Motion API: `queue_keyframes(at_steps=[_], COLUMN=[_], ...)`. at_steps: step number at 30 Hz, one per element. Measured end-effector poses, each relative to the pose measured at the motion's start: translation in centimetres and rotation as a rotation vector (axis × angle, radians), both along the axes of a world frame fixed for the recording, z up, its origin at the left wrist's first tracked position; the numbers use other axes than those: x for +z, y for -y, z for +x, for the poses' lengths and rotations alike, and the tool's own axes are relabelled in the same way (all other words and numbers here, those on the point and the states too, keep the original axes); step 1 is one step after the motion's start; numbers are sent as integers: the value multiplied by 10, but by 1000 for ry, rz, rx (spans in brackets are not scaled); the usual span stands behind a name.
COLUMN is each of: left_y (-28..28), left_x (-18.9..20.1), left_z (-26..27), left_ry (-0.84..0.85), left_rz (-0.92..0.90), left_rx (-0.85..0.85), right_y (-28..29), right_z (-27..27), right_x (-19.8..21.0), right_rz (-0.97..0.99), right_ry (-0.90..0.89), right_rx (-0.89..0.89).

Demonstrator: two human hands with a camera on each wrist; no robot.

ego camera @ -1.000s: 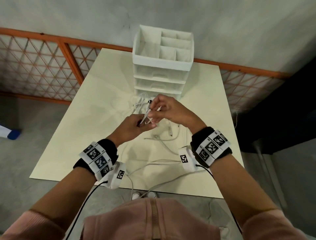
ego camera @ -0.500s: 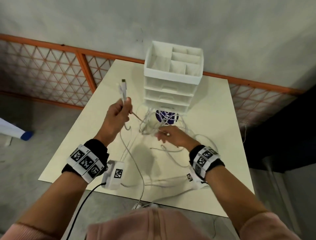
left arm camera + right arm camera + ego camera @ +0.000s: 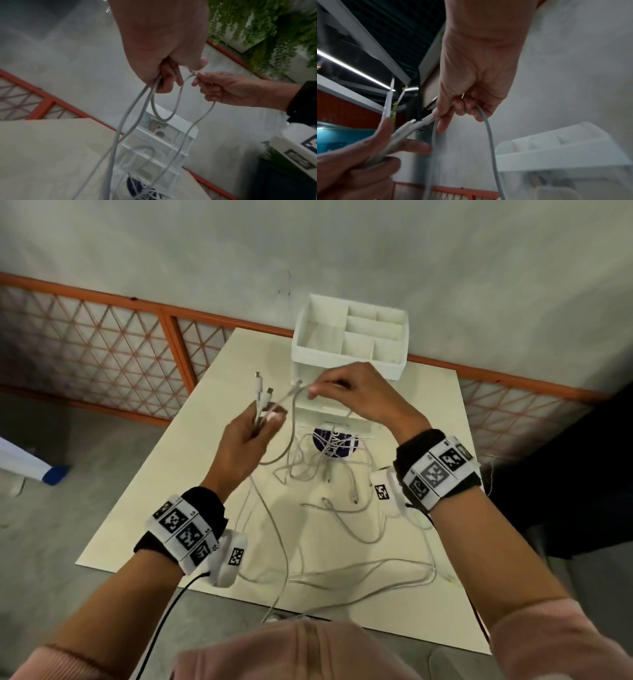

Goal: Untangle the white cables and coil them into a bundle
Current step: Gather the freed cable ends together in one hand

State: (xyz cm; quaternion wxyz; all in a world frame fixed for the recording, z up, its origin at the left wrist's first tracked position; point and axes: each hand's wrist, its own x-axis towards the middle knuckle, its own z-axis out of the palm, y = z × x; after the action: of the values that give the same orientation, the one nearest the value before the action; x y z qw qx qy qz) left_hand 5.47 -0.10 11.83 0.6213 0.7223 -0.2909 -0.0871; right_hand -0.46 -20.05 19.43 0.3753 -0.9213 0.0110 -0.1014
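Several white cables [image 3: 322, 470] lie tangled on the cream table [image 3: 191, 460], with loose runs trailing to its near edge. My left hand [image 3: 270, 419] is raised above the tangle and grips a few cable ends; their connectors [image 3: 259, 386] stick up past the fingers. My right hand [image 3: 315, 388] pinches another cable end [image 3: 298, 386] just right of the left hand. In the left wrist view the held cables [image 3: 137, 105] hang down from my left hand [image 3: 169, 81], and my right hand [image 3: 197, 79] pinches a loop. In the right wrist view my right hand [image 3: 447, 117] pinches a connector [image 3: 426, 121] next to the left hand's fingers [image 3: 385, 132].
A white drawer organizer [image 3: 352, 361] with open top compartments stands at the table's far edge. A round purple object [image 3: 325, 440] lies under the tangle in front of it. An orange lattice fence [image 3: 102, 350] runs behind the table; grey floor surrounds it.
My right hand has risen from the tangle with a cable end and come up to the left hand. The left hand has moved right and now holds more than one connector.
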Motion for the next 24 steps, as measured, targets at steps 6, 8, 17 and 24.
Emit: queue_keyframes(at_steps=[6,8,17,24], left_y=[5,3,-16,-27], left_x=[0,-2,-1,-20], left_z=[-3,-2,22,33], left_ry=[-7,-15,107,82], left_rz=[-36,-40,-31,129], left_rx=[81,52,367,593], right_y=[-17,-21,19,50], right_z=[-2,-4,-13,-27], right_x=[4,-5,-78,-128], right_rz=[89,85,7,-9], right_ry=[-152,-216,-383,-370], right_rx=[154,182,17,-181])
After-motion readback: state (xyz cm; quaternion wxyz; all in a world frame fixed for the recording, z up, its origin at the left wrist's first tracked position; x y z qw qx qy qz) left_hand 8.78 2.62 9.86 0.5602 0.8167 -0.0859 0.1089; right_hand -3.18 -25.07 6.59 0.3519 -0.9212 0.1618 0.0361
